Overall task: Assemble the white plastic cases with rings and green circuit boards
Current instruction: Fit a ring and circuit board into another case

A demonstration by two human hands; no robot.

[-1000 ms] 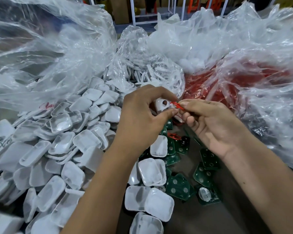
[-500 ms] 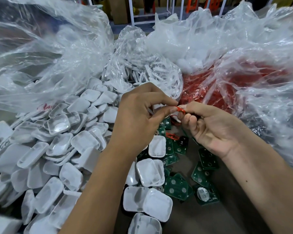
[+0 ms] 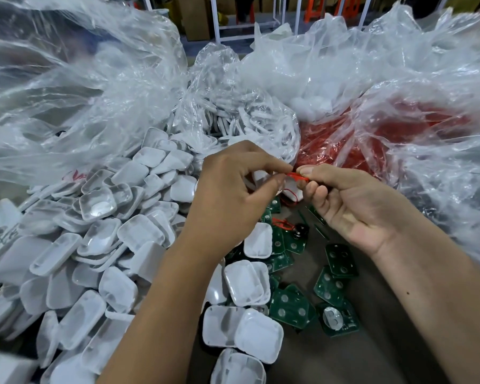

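Head view, looking down at both of your hands meeting above the bench. Your left hand curls its fingers and thumb around a white plastic case, of which only a small pale part shows between the fingers. Your right hand pinches a thin red ring between thumb and forefinger — the grip is tight, the remaining fingers folded beneath. The ring touches the case at the point where the two hands meet, and a loop of red hangs just below them.

To the left lies a large heap of white case halves, some hollow side up, some face down. A smaller cluster of white cases lies directly below your left forearm. Beside it, to the right, green circuit boards are scattered on the dark surface; one board carries a round silver part. A loose red ring rests among the boards near a small black part.

Behind the hands stand crumpled clear plastic bags — one holds long white pieces, another holds red material, and a third rises over the heap at upper left.
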